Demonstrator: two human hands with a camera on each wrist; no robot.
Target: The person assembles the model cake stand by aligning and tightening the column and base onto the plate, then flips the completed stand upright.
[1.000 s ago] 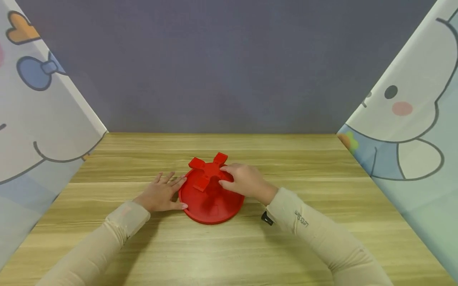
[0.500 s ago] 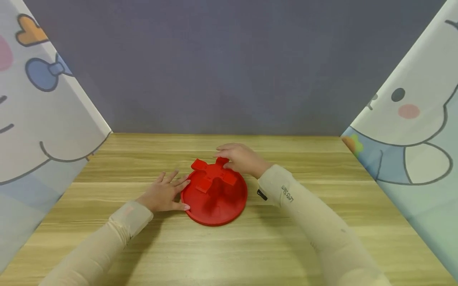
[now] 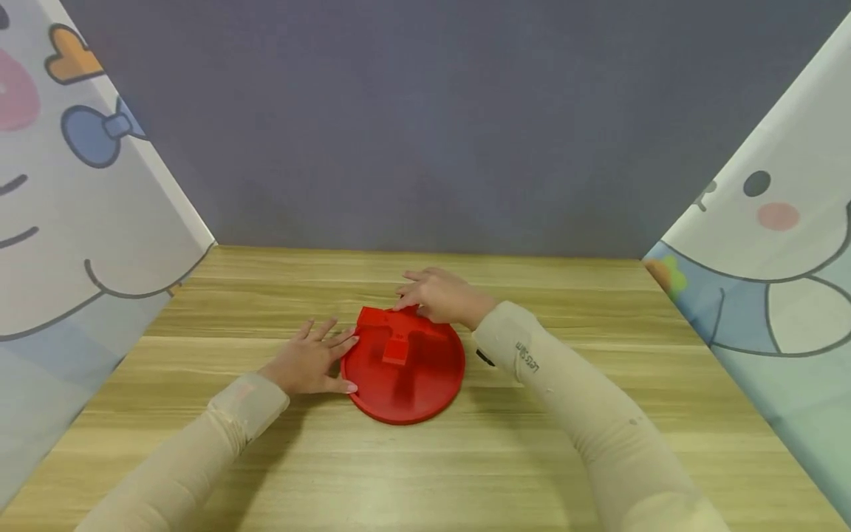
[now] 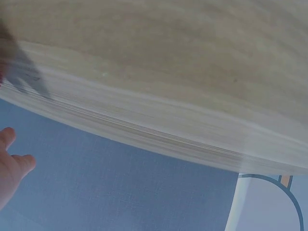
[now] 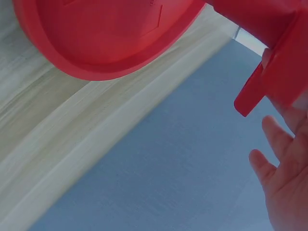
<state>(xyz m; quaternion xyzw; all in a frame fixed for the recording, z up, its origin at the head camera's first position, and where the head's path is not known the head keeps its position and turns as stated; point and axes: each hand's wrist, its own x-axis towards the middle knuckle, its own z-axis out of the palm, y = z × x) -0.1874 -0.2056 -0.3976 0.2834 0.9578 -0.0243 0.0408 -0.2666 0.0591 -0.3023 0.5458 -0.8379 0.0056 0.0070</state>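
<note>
A round red dish (image 3: 402,399) with a raised rim lies on the wooden table. Above its far half stands a red cross-shaped piece (image 3: 396,349) with flat arms; the right wrist view shows a thick red stem (image 5: 255,21) beside it. My left hand (image 3: 309,362) is spread, thumb and fingertips touching the dish's left rim. My right hand (image 3: 445,295) pinches the cross piece at its far arm, which it partly covers. How the cross piece joins the dish cannot be seen. Only a few left fingers (image 4: 17,163) appear in the left wrist view.
The wood-grain table (image 3: 372,480) runs back to a dark grey wall (image 3: 425,133). Light panels with cartoon prints (image 3: 100,222) stand on both sides. A small black piece (image 3: 484,357) shows under the right cuff.
My right hand has shifted from the cross piece's right side to its far arm. The cross piece has turned, its near arm swinging rightward. My left hand stays at the dish's rim.
</note>
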